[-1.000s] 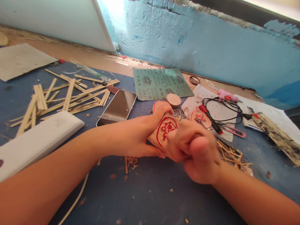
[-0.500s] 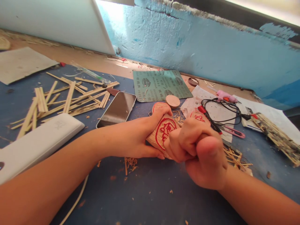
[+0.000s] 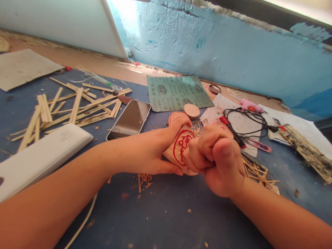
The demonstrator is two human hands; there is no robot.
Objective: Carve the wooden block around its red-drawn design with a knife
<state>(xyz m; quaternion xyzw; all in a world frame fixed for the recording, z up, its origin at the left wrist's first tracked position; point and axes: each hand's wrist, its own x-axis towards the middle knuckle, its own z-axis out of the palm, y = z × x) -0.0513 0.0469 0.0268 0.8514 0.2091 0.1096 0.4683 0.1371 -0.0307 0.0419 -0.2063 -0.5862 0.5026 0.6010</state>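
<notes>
One rounded wooden slab (image 3: 180,149) with a red-outlined drawing on its face, held between both hands over the blue workbench top (image 3: 160,214), near the middle of the scene. Left hand (image 3: 151,150) wrapped around the slab's left end, fingers curled beneath its near edge, thumb over its far edge: a firm, closed grip. Right hand (image 3: 219,160) balled into a tight fist, knuckles pressed against the slab's right side; anything inside that fist hidden from view, so no telling whether it grips a tool. Just past the left thumb, a red-rimmed wooden disc (image 3: 174,117), partly behind that hand, and beside it a plain wooden disc (image 3: 192,111). Farther off, a green sandpaper sheet (image 3: 178,93). To the left, a smartphone (image 3: 129,119), loose thin wooden sticks (image 3: 72,109) and a white power bank (image 3: 44,155). To the right, on white paper (image 3: 228,103), a black cable (image 3: 246,119), a red marker (image 3: 230,133) and pink-handled snips (image 3: 259,146), with a pink hot glue gun (image 3: 249,105) at the paper's far edge. Wood shavings (image 3: 145,180) just near of the left hand.
</notes>
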